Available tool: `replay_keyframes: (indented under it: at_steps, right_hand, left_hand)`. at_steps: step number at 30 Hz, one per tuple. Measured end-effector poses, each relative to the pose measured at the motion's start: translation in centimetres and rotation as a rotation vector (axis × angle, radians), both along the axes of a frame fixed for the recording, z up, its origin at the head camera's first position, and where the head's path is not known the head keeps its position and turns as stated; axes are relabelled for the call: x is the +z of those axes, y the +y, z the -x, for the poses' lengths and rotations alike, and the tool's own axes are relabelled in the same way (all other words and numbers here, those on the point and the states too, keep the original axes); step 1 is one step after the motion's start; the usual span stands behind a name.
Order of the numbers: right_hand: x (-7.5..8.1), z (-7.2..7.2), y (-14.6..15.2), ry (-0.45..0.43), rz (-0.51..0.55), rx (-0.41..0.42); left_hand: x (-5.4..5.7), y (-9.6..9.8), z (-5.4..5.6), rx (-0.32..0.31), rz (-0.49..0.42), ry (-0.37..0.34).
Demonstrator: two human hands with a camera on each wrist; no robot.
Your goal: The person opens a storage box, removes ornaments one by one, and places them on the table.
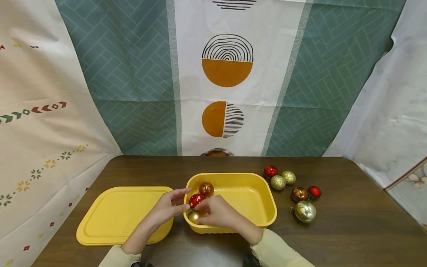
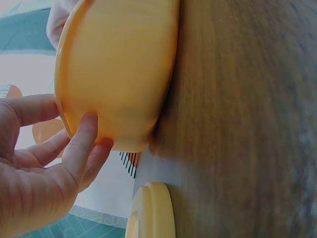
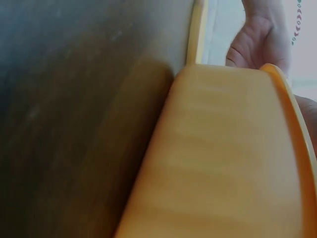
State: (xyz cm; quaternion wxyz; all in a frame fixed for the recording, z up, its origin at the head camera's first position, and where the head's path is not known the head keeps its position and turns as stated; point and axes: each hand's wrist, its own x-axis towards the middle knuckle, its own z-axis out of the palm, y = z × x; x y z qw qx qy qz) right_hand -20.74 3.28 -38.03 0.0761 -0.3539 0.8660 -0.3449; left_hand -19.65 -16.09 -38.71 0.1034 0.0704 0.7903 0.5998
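A yellow plastic box stands on the table. Along its left end lie a copper Christmas ball, a red one with white dots and a gold one. My left hand holds the box's left rim; the left wrist view shows its fingers against the outer wall and the thumb over the edge. My right hand reaches into the box, thumb and fingertips bent around the right side of the gold ball. In the right wrist view the box wall hides these fingers.
A yellow lid lies flat left of the box. Right of it rest more balls: red ones, glittery gold ones, a copper one and a larger shiny gold one. Patterned cloths hang behind the table.
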Motion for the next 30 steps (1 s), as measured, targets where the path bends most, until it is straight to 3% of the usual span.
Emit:
replay_keyframes:
  at_steps: [9,16,23,30]
  right_hand:
    - [0.1,0.0,-0.7,0.072,-0.089,-0.025]
    - [0.0,0.0,-1.0,0.046,-0.135,-0.045]
    - [0.2,0.1,-0.6,0.04,-0.1,-0.033]
    - [1.2,0.1,1.9,0.021,-0.026,-0.048]
  left_hand:
    - [0.1,-0.1,-0.2,-0.019,-0.014,0.006]
    - [0.1,-0.2,-0.2,-0.018,-0.017,0.008]
    - [0.1,-0.1,-0.1,-0.024,-0.022,0.007]
    - [0.0,-0.1,-0.1,-0.017,-0.019,0.008]
